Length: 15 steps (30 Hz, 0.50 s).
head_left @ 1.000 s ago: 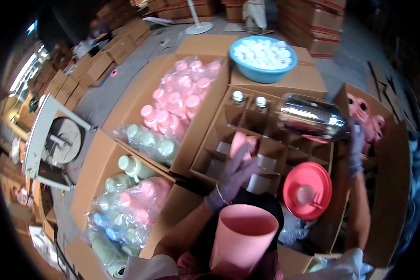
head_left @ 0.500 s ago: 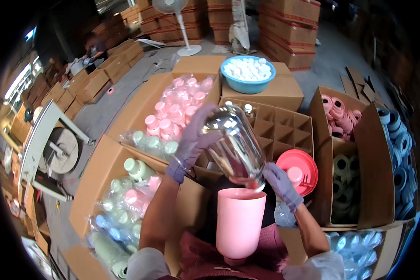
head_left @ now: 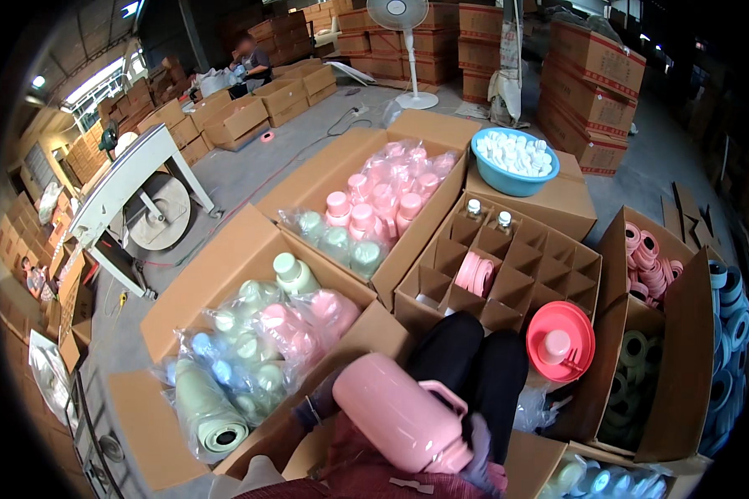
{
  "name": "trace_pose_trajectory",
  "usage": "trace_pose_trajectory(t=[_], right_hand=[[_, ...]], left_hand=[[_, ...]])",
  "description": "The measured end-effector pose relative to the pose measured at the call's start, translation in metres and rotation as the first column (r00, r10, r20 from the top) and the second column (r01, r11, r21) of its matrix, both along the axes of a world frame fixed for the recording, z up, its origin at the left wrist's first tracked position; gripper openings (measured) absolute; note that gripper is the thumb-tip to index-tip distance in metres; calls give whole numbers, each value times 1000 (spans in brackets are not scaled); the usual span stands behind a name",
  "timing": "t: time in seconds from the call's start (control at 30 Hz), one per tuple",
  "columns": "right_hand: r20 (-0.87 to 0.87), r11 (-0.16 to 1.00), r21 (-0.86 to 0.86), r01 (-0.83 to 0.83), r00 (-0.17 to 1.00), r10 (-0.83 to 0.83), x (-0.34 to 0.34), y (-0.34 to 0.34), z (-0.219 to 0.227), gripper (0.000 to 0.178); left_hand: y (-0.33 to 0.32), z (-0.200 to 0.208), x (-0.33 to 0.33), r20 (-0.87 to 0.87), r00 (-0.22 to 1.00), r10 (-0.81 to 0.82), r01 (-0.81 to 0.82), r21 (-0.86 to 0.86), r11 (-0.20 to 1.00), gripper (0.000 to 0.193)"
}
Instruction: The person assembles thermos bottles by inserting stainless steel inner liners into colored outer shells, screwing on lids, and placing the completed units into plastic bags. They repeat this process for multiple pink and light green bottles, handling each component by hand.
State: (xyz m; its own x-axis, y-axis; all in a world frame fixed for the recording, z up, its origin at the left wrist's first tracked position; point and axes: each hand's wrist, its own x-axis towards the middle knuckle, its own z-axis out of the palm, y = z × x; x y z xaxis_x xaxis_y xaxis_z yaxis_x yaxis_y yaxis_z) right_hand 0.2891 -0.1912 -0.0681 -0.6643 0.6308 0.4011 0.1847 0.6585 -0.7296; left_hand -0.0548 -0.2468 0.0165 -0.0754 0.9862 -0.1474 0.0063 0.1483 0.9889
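A pink jug-shaped flask (head_left: 404, 416) with a side handle lies tilted over my lap. Its broad end points up and left, its narrower neck down and right. My left hand (head_left: 318, 405), in a purple glove, holds the broad end, its fingers mostly hidden behind the jug. Beside the neck is my right hand (head_left: 479, 453), gloved too and smeared by motion, so its fingers cannot be made out. A small pink piece (head_left: 497, 476) shows at its edge. To the right sits a red-pink basin (head_left: 587, 349) with a pink cup-shaped cap (head_left: 555, 343) in it.
A divided carton (head_left: 549, 287) ahead holds pink rings (head_left: 474, 274) and two white-capped bottles. Cartons of bagged pink flasks (head_left: 383, 195) and green flasks (head_left: 250, 341) stand left. A blue basin (head_left: 508, 180) of white caps sits behind; cartons of rings (head_left: 632, 358) stand right.
The silver liner held above the upright pink body has gone from sight. The pink body is now tipped over, handle showing, and both hands have come down to it. The head view has shifted left.
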Motion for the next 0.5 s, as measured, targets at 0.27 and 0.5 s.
trace_pose_trajectory(t=[0.27, 0.5], right_hand=[[-71, 918, 47, -393, 916, 395, -61, 112, 231, 85], [-181, 916, 27, -399, 900, 397, -48, 141, 256, 77]], left_hand=[[59, 45, 34, -90, 949, -303, 315, 163, 935, 41], [128, 119, 110, -152, 956, -251, 292, 589, 753, 51]])
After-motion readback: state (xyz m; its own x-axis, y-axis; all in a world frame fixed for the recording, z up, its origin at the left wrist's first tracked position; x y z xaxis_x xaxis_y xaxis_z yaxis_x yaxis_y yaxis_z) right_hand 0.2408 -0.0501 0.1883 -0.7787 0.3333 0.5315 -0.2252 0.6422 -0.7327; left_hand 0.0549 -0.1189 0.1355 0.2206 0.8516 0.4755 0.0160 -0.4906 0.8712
